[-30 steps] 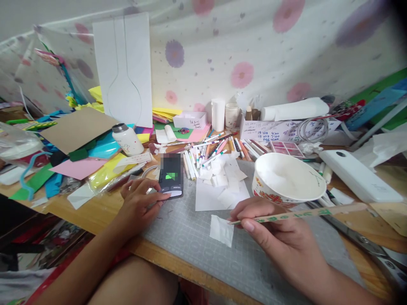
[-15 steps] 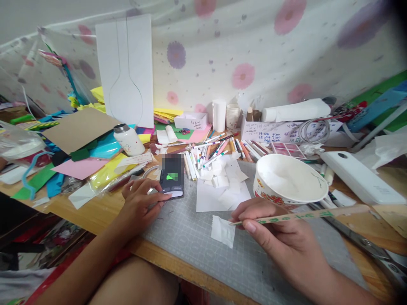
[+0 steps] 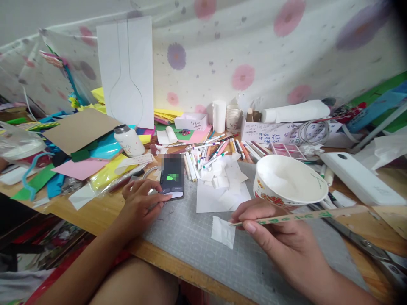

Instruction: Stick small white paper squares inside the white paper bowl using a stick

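My left hand [image 3: 143, 201] rests on the grey cutting mat beside a phone [image 3: 174, 188], its fingers spread and a fingertip touching the lower part of the lit screen. Between the thumb and fingers of my right hand [image 3: 280, 237] is a slim tan stick with green lettering [image 3: 299, 216]. The stick's narrow tip points left, at the edge of a small crinkled white paper piece [image 3: 222, 233] on the mat; whether they touch I cannot tell. Just behind my right hand stands a white paper bowl [image 3: 291, 178]. White paper scraps [image 3: 222, 182] lie on a larger sheet [image 3: 206, 201].
Several markers [image 3: 210, 152] lie behind the scraps. A white bottle [image 3: 129, 140] and coloured papers [image 3: 81, 168] crowd the left. Large scissors [image 3: 375, 250] and a white power bank [image 3: 362, 178] lie on the right. A white board with an outline [image 3: 127, 72] leans at the back.
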`<action>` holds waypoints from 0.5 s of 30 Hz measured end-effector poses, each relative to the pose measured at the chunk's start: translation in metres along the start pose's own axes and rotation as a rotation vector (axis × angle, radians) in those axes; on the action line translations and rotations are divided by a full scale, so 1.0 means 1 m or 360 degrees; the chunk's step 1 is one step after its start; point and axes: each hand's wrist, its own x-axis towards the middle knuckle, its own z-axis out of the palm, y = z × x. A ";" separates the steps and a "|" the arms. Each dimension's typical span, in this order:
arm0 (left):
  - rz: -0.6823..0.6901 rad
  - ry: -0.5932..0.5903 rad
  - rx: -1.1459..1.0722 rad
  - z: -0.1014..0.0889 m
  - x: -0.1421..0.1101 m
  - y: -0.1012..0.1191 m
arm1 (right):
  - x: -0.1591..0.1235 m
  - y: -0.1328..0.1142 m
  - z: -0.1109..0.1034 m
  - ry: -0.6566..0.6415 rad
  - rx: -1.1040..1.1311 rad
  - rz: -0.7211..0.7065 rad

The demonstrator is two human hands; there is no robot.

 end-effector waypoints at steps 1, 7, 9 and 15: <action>-0.0003 -0.0010 0.0005 0.000 0.000 0.000 | 0.000 0.000 0.000 0.0003 0.0002 -0.0003; -0.0026 -0.0033 0.0009 -0.001 -0.001 0.000 | -0.001 -0.002 0.001 0.0017 -0.0011 0.0008; -0.0034 -0.0045 0.0008 -0.001 -0.001 0.000 | -0.001 -0.002 0.001 0.0019 -0.0017 0.0010; -0.0036 -0.0032 -0.0005 -0.001 0.000 0.001 | -0.001 -0.002 0.001 0.0016 -0.0010 0.0008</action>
